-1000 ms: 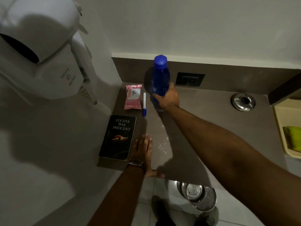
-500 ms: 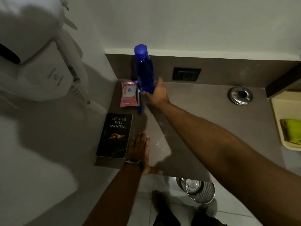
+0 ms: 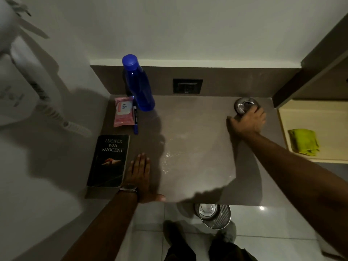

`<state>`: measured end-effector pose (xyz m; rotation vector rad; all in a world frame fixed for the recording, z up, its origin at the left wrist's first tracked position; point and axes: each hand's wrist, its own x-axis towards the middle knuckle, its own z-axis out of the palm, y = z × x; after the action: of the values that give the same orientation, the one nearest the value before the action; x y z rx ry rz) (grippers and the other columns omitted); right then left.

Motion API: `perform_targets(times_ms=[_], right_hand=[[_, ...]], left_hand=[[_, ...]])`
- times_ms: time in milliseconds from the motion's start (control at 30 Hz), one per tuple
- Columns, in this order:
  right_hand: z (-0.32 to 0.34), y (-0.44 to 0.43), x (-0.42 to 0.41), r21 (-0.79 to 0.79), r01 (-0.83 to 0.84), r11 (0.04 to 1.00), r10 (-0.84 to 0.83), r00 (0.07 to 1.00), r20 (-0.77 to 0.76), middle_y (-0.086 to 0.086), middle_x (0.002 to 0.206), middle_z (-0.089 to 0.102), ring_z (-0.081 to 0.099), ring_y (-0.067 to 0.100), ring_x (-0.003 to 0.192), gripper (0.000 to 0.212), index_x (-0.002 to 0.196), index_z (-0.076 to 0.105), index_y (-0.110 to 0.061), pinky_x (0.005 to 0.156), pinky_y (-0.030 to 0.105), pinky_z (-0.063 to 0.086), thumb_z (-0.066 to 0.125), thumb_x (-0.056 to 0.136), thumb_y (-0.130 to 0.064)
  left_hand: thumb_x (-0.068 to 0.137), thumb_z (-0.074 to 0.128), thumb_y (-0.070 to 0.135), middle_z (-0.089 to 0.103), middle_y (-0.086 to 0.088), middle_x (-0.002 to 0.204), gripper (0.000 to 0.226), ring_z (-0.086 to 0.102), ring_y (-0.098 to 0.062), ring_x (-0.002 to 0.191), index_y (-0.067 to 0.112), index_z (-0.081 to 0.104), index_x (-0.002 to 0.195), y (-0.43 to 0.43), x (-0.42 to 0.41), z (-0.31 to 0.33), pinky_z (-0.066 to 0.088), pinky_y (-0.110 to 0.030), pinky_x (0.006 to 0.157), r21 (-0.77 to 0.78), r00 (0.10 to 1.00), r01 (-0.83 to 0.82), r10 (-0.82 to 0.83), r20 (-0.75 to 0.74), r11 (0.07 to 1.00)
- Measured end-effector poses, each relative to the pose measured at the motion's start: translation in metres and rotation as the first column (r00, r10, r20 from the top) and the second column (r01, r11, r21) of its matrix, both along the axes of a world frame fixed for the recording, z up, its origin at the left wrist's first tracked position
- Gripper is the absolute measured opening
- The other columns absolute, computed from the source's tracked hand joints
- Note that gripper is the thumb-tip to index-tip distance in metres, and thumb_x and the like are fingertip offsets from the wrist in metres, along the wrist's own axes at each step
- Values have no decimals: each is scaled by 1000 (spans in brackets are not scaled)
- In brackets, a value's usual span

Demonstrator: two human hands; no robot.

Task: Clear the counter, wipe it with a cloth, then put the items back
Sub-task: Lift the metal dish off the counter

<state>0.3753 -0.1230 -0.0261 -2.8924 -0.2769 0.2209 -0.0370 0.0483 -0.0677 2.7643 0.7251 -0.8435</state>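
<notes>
The blue bottle point(image 3: 139, 85) stood upright at the back left of the worktop point(image 3: 197, 147), well to the left of the right hand point(image 3: 248, 122) and untouched by either hand. Just beside its base lay a blue pen point(image 3: 135, 119), and against the pen's far side a pink wipes packet point(image 3: 123, 113) lay flat. Nearer the front edge, a dark book point(image 3: 109, 161) lay face up, just left of the left hand point(image 3: 140, 175).

The left hand lay palm down on the worktop, its grip wide, fingers straight and together, holding nothing; a watch point(image 3: 129, 187) showed at the wrist. The right hand reached to the back right of the worktop, its fingers over the near edge of a round metal dish point(image 3: 244, 105). Motion blur hid the fingers, so I cannot tell whether that grip was closed on the dish or merely above it.

Between the two hands the worktop was bare, with a few bright wet specks point(image 3: 167, 159) right of the left hand. Beyond the right hand, a pale tray point(image 3: 282, 129) held a folded green cloth point(image 3: 304, 142). Behind the worktop a dark socket point(image 3: 187, 86) sat in the backsplash. On the wall far left of both hands hung a white hair dryer point(image 3: 22, 76) with a coiled cord. Below the front edge, a metal bin point(image 3: 214, 215) stood on the tiled floor.
</notes>
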Motion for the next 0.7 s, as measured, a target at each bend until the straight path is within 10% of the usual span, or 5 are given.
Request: perform_targets(times_ms=[133, 700], right_hand=[[4, -6, 23, 10, -31, 999, 32, 999, -20, 26, 157, 36, 35, 46, 147, 114, 157, 30, -1, 124, 51, 33, 79, 78, -67], [-14, 8, 32, 160, 21, 987, -18, 1000, -20, 23, 150, 48, 46, 45, 140, 100, 150, 39, -5, 117, 54, 41, 81, 78, -60]], left_hand=[[53, 18, 114, -10, -28, 168, 161, 6, -48, 158, -2, 4, 162, 1, -1, -3, 16, -63, 127, 23, 999, 11, -12, 52, 1000], [55, 36, 111, -27, -24, 167, 161, -15, -41, 158, 2, -15, 162, 0, -1, -5, -9, -54, 129, 12, 1000, -7, 7, 13, 1000]])
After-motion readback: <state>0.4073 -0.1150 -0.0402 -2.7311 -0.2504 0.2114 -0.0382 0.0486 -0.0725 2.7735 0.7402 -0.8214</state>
